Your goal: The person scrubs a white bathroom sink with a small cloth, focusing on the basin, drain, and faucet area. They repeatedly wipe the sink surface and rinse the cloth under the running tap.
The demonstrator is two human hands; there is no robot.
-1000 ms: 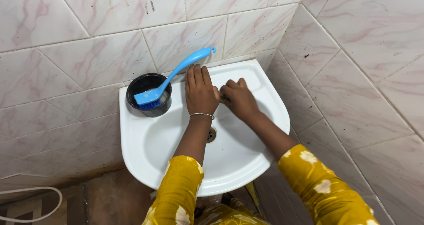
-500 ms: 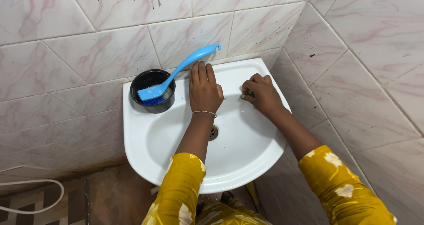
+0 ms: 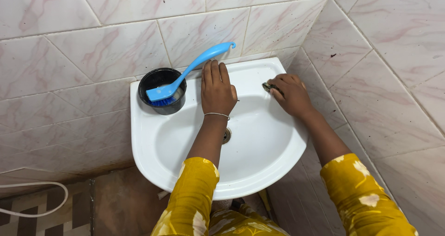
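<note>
**poster1:** Sink [image 3: 153, 138] was the anchor for everything, white wall-hung basin tucked into a corner of pink-veined tiles. Going from its left side: off past the left rim, low down by the floor, a white cord [image 3: 34, 207] looped around. On the sink's back-left corner sat a black pot [image 3: 163, 97], and a blue long-handled brush [image 3: 185, 74] rested in it, bristle head down in the pot, handle slanting up to the right with its hooked end against the wall tile above the sink's back ledge.

**poster2:** And the hands?

**poster1:** Left hand [image 3: 217, 90] lay flat, palm down, on the back ledge around the middle of the sink, fingers straight and close together, fingertips just under the brush handle. It wasn't gripping anything, only pressing on the porcelain. Thin bracelet [image 3: 217, 114] on that wrist. Drain [image 3: 225, 135] showed just below, partly hidden by the forearm.

**poster2:** Right one had the scrubber, yeah?

**poster1:** Yep. Right hand [image 3: 291, 96] was over on the sink's back-right corner, fingers curled down tight on a small dark scrub pad [image 3: 268, 86], which poked out at the fingertips and sat pressed against the ledge. Couldn't tell much more about the pad, most of it was hidden under the fingers. Both arms had yellow floral sleeves [image 3: 357, 194] hanging over the sink's front rim.
</note>
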